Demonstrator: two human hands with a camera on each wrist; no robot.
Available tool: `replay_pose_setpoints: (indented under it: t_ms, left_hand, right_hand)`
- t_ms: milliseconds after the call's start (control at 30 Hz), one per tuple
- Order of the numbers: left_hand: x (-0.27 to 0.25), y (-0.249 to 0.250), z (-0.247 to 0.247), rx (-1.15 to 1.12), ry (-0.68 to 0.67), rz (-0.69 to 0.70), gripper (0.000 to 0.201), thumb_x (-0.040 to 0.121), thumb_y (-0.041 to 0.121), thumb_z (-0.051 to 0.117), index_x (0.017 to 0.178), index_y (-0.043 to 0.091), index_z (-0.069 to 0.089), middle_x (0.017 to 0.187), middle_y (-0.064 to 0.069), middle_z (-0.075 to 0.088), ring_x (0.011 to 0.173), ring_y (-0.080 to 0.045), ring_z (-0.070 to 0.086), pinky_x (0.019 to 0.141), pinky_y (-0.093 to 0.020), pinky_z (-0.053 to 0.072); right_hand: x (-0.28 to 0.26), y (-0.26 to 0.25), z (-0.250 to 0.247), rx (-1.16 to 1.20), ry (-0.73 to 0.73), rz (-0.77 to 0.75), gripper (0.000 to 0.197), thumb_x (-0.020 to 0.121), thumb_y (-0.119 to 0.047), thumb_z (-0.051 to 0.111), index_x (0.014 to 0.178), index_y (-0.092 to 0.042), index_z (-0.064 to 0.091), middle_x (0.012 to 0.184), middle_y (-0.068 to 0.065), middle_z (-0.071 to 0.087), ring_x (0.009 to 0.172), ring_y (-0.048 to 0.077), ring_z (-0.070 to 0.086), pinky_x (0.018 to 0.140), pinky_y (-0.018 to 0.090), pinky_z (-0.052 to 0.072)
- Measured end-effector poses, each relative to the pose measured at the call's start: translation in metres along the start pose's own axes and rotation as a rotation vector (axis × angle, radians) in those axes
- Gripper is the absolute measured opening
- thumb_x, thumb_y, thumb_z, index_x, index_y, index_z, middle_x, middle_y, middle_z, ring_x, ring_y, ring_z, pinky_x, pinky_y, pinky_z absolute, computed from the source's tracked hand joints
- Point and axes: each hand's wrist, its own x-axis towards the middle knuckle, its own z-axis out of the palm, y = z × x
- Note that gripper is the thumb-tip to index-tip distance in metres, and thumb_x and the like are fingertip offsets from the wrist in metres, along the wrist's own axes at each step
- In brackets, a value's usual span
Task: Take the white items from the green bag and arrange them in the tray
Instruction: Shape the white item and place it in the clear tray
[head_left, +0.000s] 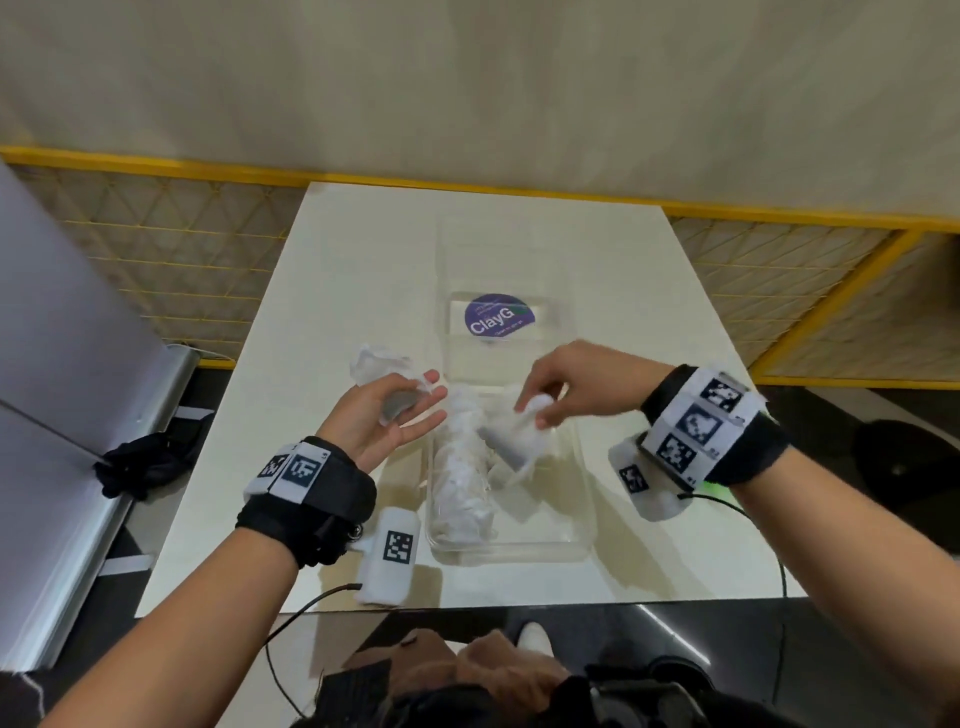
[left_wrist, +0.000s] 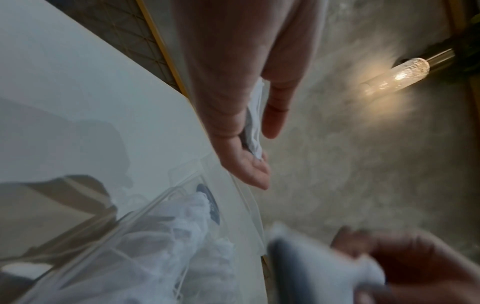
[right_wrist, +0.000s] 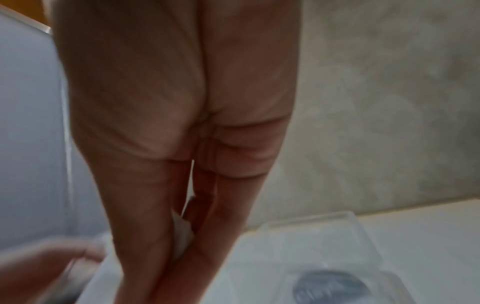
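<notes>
A clear plastic tray sits on the white table in front of me. Along its left side lies a white mesh bundle, seen close in the left wrist view. My right hand hovers over the tray's far end and pinches a white item that has a grey part hanging below it. My left hand is palm up left of the tray with fingers straight, and a crumpled white piece lies in it. No green bag shows.
A clear lid with a purple sticker lies behind the tray. More crumpled white wrapping lies beyond my left hand. A black cloth sits off the table's left edge. A yellow mesh fence borders the table.
</notes>
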Motion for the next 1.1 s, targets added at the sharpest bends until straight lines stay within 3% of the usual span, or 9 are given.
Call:
replay_pose_setpoints:
  t_ms: [67,167,267,433,567,667,967,1100]
  left_hand:
    - [0.002,-0.002,-0.002,-0.053,0.022,-0.029,0.011,0.093,0.004,0.042,0.103,0.005,0.045,0.103,-0.017,0.066,0.095,-0.029,0.065,0.074,-0.044,0.056]
    - [0.005,-0.006,-0.001,-0.087,0.025,-0.067,0.022,0.093,0.008,0.041,0.116,0.007,0.042,0.090,-0.017,0.072,0.086,-0.029,0.070,0.071,-0.045,0.057]
    - [0.006,-0.009,0.004,-0.047,0.036,-0.091,0.021,0.094,0.009,0.042,0.114,0.004,0.046,0.095,-0.017,0.071,0.093,-0.029,0.067,0.071,-0.044,0.057]
    - [0.005,-0.015,0.011,0.020,0.069,-0.094,0.012,0.093,0.007,0.047,0.102,0.004,0.054,0.100,-0.014,0.065,0.094,-0.029,0.065,0.072,-0.038,0.057]
    - [0.006,-0.022,0.009,0.028,0.116,-0.096,0.017,0.090,0.006,0.053,0.106,0.003,0.052,0.105,-0.018,0.061,0.099,-0.033,0.065,0.069,-0.036,0.060]
    - [0.005,-0.024,0.009,0.043,0.117,-0.089,0.012,0.089,0.006,0.053,0.100,0.002,0.054,0.103,-0.018,0.062,0.098,-0.032,0.065,0.071,-0.036,0.059]
    - [0.004,-0.030,0.007,0.148,0.097,-0.066,0.007,0.087,-0.002,0.054,0.092,-0.001,0.058,0.092,-0.015,0.065,0.094,-0.030,0.065,0.074,-0.034,0.058]
    - [0.005,-0.031,0.006,0.281,0.066,-0.070,0.017,0.085,0.000,0.059,0.102,0.003,0.059,0.095,-0.011,0.065,0.084,-0.021,0.065,0.068,-0.028,0.059]
  right_hand:
    - [0.009,0.002,0.026,-0.107,-0.139,0.005,0.029,0.081,-0.013,0.066,0.110,-0.016,0.067,0.097,0.006,0.066,0.089,0.021,0.059,0.079,0.026,0.042]
    - [0.023,0.002,0.064,-0.224,-0.232,-0.014,0.033,0.085,-0.004,0.056,0.117,-0.012,0.062,0.117,0.007,0.060,0.108,0.024,0.054,0.081,0.026,0.038]
    - [0.032,0.004,0.086,-0.364,-0.155,-0.083,0.038,0.088,0.002,0.046,0.122,-0.011,0.057,0.128,0.007,0.052,0.117,0.026,0.045,0.074,0.029,0.036]
    - [0.039,0.020,0.096,-0.329,0.050,-0.177,0.035,0.083,0.006,0.052,0.116,-0.005,0.060,0.118,0.017,0.048,0.112,0.033,0.039,0.065,0.032,0.035]
    - [0.040,0.029,0.097,-0.237,0.065,-0.071,0.040,0.085,0.000,0.052,0.123,-0.010,0.055,0.118,0.014,0.042,0.113,0.029,0.035,0.080,0.037,0.044]
    - [0.037,0.029,0.097,-0.226,0.033,-0.067,0.051,0.081,-0.001,0.057,0.130,-0.016,0.048,0.122,0.012,0.039,0.114,0.027,0.033,0.090,0.038,0.043]
    - [0.030,0.030,0.091,-0.176,0.031,-0.089,0.061,0.073,-0.029,0.074,0.127,-0.023,0.049,0.121,0.007,0.039,0.112,0.024,0.031,0.095,0.032,0.036]
    - [0.027,0.028,0.077,0.006,0.099,-0.067,0.056,0.076,-0.039,0.072,0.124,-0.020,0.051,0.120,0.006,0.042,0.113,0.022,0.031,0.098,0.028,0.029]
